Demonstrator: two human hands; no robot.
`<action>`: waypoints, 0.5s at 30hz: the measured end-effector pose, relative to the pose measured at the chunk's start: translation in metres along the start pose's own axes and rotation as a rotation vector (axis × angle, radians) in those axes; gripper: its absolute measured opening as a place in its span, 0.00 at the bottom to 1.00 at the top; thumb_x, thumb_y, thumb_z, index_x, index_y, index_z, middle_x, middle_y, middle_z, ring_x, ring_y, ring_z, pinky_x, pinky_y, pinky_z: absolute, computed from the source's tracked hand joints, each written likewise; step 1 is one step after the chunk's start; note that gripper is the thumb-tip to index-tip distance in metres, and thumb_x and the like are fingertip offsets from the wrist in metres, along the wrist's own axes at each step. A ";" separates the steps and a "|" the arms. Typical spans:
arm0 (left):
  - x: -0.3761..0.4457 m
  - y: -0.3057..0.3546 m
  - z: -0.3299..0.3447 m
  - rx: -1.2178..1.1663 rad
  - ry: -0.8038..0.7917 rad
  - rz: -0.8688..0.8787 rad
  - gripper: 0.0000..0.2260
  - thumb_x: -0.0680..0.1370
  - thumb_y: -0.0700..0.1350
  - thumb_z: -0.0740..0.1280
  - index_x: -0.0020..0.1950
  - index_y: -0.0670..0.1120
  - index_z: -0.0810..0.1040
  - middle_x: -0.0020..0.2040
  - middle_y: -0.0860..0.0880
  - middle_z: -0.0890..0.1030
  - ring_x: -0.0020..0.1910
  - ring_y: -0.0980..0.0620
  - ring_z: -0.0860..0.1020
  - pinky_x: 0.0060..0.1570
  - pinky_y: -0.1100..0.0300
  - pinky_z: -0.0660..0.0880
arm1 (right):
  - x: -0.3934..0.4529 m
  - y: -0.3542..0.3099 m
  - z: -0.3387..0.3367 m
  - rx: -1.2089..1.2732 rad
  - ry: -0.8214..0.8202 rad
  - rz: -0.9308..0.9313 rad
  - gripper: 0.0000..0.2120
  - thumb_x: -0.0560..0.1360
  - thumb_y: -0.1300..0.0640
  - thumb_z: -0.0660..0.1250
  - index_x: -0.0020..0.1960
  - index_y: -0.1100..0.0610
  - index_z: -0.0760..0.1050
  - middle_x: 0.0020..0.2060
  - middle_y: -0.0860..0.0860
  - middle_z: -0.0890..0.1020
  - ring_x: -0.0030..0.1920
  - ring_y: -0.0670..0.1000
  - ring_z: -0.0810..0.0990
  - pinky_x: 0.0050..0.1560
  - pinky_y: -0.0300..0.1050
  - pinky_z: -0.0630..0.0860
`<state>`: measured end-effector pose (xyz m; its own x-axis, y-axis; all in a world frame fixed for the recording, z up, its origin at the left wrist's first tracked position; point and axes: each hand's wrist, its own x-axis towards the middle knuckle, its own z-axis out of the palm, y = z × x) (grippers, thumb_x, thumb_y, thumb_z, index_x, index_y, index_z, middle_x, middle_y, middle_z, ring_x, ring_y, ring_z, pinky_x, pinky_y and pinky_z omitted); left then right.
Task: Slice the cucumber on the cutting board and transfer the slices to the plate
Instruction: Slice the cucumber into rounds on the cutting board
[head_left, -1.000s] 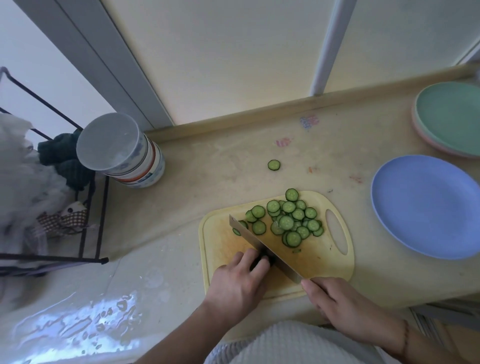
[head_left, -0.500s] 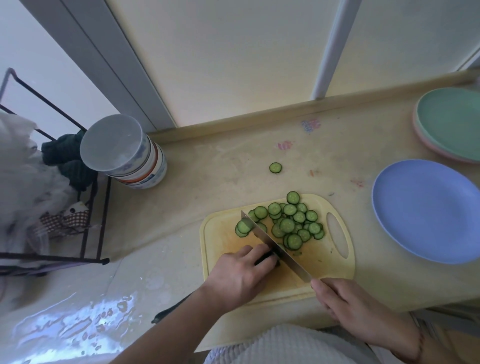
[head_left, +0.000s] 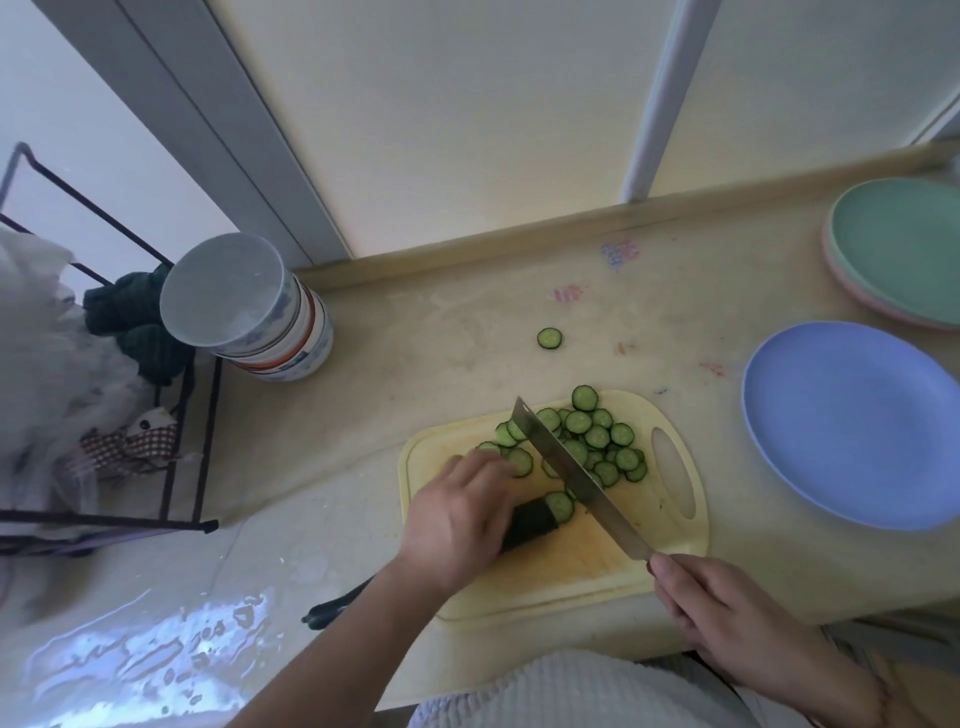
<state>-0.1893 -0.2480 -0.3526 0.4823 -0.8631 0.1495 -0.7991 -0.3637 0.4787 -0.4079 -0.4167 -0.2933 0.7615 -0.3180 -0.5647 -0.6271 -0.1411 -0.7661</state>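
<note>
Cucumber (head_left: 530, 522) stub lies on the yellow cutting board (head_left: 571, 566), near the tabletop's front edge, cut face toward the blade. Left hand (head_left: 462, 525) covers its uncut end, fingers curled down over it, holding it. Right hand (head_left: 727, 618) at the board's front right corner, fingers wrapped round the knife handle; handle itself hidden. Knife (head_left: 576, 473) blade runs diagonally from there up toward the board's far edge, tip raised over the slices, just beside the cucumber's cut face. Cucumber slices (head_left: 597, 441) heaped on the far half of the board, beside its handle slot. One stray slice (head_left: 549, 338) on the tabletop beyond the board. Blue plate (head_left: 852, 421) to the right of the board, bare. Green plate (head_left: 898, 249) stacked on a pink one at the far right corner. Lidded tub (head_left: 249, 306) at far left.
</note>
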 end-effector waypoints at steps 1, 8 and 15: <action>0.005 -0.004 -0.001 0.021 0.033 -0.113 0.12 0.78 0.46 0.71 0.60 0.45 0.81 0.57 0.48 0.82 0.53 0.46 0.80 0.47 0.52 0.81 | -0.001 -0.001 0.000 0.019 0.003 0.004 0.22 0.77 0.42 0.54 0.33 0.56 0.64 0.23 0.47 0.65 0.24 0.44 0.62 0.27 0.34 0.62; 0.024 -0.016 0.003 0.078 -0.044 -0.197 0.15 0.70 0.41 0.79 0.56 0.44 0.84 0.52 0.48 0.84 0.48 0.43 0.80 0.48 0.50 0.80 | -0.004 -0.005 -0.002 0.060 0.018 0.018 0.22 0.77 0.42 0.54 0.33 0.56 0.64 0.23 0.48 0.63 0.24 0.46 0.62 0.27 0.36 0.62; 0.029 -0.008 0.004 -0.036 -0.074 -0.267 0.17 0.68 0.33 0.78 0.55 0.44 0.84 0.50 0.47 0.80 0.44 0.44 0.80 0.43 0.60 0.74 | -0.004 -0.009 -0.004 0.064 0.023 0.046 0.21 0.77 0.42 0.55 0.34 0.57 0.64 0.22 0.47 0.62 0.24 0.45 0.60 0.26 0.36 0.61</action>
<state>-0.1699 -0.2718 -0.3558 0.6455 -0.7622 -0.0492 -0.6332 -0.5701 0.5235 -0.4063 -0.4179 -0.2829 0.7275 -0.3441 -0.5935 -0.6492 -0.0655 -0.7578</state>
